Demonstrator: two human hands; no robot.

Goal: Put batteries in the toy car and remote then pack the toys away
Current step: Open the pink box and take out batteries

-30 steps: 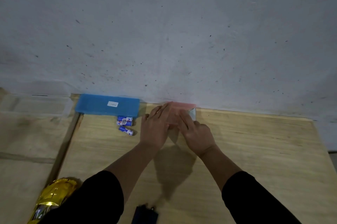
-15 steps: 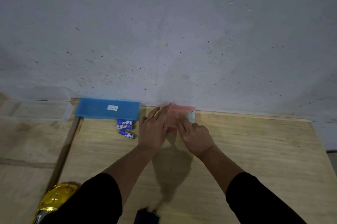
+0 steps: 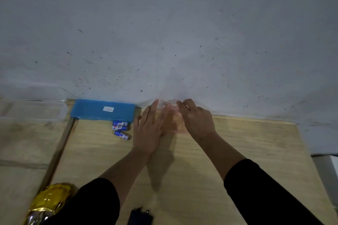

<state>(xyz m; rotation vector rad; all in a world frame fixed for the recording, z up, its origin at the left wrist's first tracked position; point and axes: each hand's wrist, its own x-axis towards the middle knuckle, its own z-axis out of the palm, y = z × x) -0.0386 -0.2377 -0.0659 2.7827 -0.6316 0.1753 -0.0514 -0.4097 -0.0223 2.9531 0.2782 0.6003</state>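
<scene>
Both hands (image 3: 172, 124) blur over a barely visible pink box (image 3: 180, 126).

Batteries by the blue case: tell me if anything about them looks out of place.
Three batteries lie loose on the wooden board just in front of the blue case. Two sit side by side; the nearest one is skewed at an angle, apart from the pair. Nothing looks spilled or damaged.

- Wall (image 3: 164, 23): grey-white, flecked with dark specks, fills upper view.
- Pale wooden tabletop (image 3: 247, 151) butts against it.
- Left: second wooden surface (image 3: 22, 142), possibly plastic-covered.
- Lighting dim, even.
</scene>
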